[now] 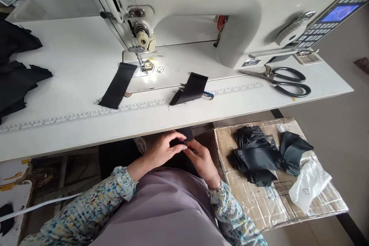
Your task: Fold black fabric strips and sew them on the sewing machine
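- Fabric, black and loosely heaped (17, 69), covered the far left of a white worktable (66, 138).
- Black strip (118, 86), flat on the tabletop, lay just beside the presser foot (147, 65) of a sewing machine (198, 0); its long axis slanted from the foot toward the table's near edge, crossing a printed ruler scale (141, 104). Of the two hands, the left was nearer to it.
- Left hand (168, 148), its floral sleeve (98, 203) reaching in from the lower left, curved thumb and fingers around toward its partner, their tips closed at a small dark piece (185, 142).
- Dark piece, below the table's front edge and above the worker's lap, sat directly between the two sets of fingertips, to the right of the left hand and to the left of the right. Fingers hid most of it; its long axis could not be told, nor which hand was nearer.
- Second black strip (192, 87), folded at one corner, rested on the tabletop beyond the hands, across a blue-handled tool (210, 95).
- Right hand (201, 159) met the left from the opposite side, thumb and fingers pinched on the same piece.
- Stacked black pieces (256, 157) lay on cardboard (245, 207) farther right, with scissors (288, 80) on the tabletop beyond.
- White plastic bag (309, 186) lay crumpled at far right.
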Demonstrator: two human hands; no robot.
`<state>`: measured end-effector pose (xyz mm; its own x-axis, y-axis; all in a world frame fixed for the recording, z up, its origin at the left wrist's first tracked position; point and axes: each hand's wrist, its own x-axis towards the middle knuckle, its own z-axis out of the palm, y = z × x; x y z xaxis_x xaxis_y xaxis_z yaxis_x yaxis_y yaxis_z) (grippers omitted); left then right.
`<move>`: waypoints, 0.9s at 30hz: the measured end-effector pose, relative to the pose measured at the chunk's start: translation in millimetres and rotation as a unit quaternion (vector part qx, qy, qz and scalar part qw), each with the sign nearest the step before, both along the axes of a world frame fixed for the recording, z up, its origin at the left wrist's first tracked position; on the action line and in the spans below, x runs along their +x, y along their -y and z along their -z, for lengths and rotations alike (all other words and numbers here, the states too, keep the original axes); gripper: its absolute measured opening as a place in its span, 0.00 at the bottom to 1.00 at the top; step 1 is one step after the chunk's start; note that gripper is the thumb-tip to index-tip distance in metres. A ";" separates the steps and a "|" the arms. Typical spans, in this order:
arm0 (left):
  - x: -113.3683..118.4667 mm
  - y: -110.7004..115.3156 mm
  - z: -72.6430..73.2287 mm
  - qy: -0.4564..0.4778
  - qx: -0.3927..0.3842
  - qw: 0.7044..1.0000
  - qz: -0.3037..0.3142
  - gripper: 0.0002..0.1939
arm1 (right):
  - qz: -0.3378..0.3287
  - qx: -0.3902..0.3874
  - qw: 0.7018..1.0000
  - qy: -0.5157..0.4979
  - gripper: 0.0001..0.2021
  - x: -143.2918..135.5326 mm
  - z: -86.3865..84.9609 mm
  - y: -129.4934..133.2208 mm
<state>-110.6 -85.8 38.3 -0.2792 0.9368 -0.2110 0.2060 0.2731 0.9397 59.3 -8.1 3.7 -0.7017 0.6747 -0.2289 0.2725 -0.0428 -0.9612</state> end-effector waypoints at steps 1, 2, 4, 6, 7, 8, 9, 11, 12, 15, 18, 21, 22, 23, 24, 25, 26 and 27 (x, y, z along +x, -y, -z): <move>2.1 -3.1 -0.4 0.010 -0.002 1.000 -0.004 0.07 | 0.001 0.003 1.000 -0.004 0.09 0.0 -2.5 0.6; 3.3 -4.9 0.2 0.018 -0.004 1.000 -0.011 0.06 | 0.003 0.002 1.000 -0.006 0.09 0.3 -3.8 1.1; 3.5 -5.6 2.7 0.044 -0.014 0.998 -0.031 0.08 | 0.008 -0.011 1.000 -0.009 0.09 1.3 -3.4 2.0; 1.8 -4.0 5.2 0.076 -0.029 0.995 -0.049 0.10 | 0.010 -0.036 0.999 -0.013 0.11 1.9 -0.7 2.9; 0.7 -2.9 6.1 0.093 -0.037 0.993 -0.058 0.11 | 0.008 -0.051 0.999 -0.016 0.12 1.9 0.7 3.5; -0.3 -1.8 6.7 0.109 -0.044 0.991 -0.068 0.11 | 0.004 -0.067 0.998 -0.021 0.13 1.6 1.9 4.1; -1.3 -0.8 6.9 0.122 -0.050 0.988 -0.079 0.12 | 0.000 -0.083 0.996 -0.025 0.13 1.1 2.6 4.7; -3.0 0.7 6.5 0.142 -0.055 0.983 -0.102 0.12 | -0.005 -0.111 0.993 -0.034 0.13 -0.2 2.9 6.0; -3.7 1.3 6.0 0.150 -0.057 0.981 -0.112 0.12 | -0.006 -0.122 0.992 -0.037 0.13 -0.8 2.6 6.4; -5.6 2.1 3.1 0.164 -0.061 0.977 -0.123 0.13 | -0.001 -0.142 0.989 -0.041 0.13 -2.1 0.8 7.1; -6.1 2.0 0.4 0.167 -0.060 0.978 -0.111 0.15 | 0.008 -0.150 0.988 -0.043 0.14 -2.5 -1.4 7.1; -4.8 1.4 0.6 0.168 -0.057 0.980 -0.091 0.15 | 0.012 -0.153 0.987 -0.044 0.15 -2.6 -3.9 7.4; -4.2 1.4 1.2 0.168 -0.057 0.980 -0.088 0.15 | 0.013 -0.154 0.987 -0.045 0.15 -2.5 -4.7 7.5; -3.5 1.5 1.9 0.168 -0.058 0.980 -0.087 0.15 | 0.013 -0.155 0.987 -0.045 0.15 -2.5 -5.4 7.7; -3.0 1.9 2.5 0.167 -0.060 0.980 -0.088 0.14 | 0.013 -0.156 0.987 -0.046 0.15 -2.4 -5.9 7.7; -2.5 2.4 2.9 0.166 -0.060 0.980 -0.091 0.14 | 0.012 -0.157 0.986 -0.047 0.14 -2.2 -6.2 7.7; -2.2 3.0 3.1 0.165 -0.061 0.980 -0.095 0.14 | 0.011 -0.159 0.986 -0.048 0.14 -2.0 -6.2 7.6; -2.0 3.6 3.2 0.165 -0.061 0.980 -0.098 0.14 | 0.010 -0.160 0.986 -0.049 0.14 -1.7 -6.1 7.4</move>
<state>-112.6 -89.4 35.1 -0.3491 0.8340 -0.4273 -0.1710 0.3917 0.9041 57.6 -15.5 9.8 -0.7180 0.5929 -0.3646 0.1755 -0.3527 -0.9191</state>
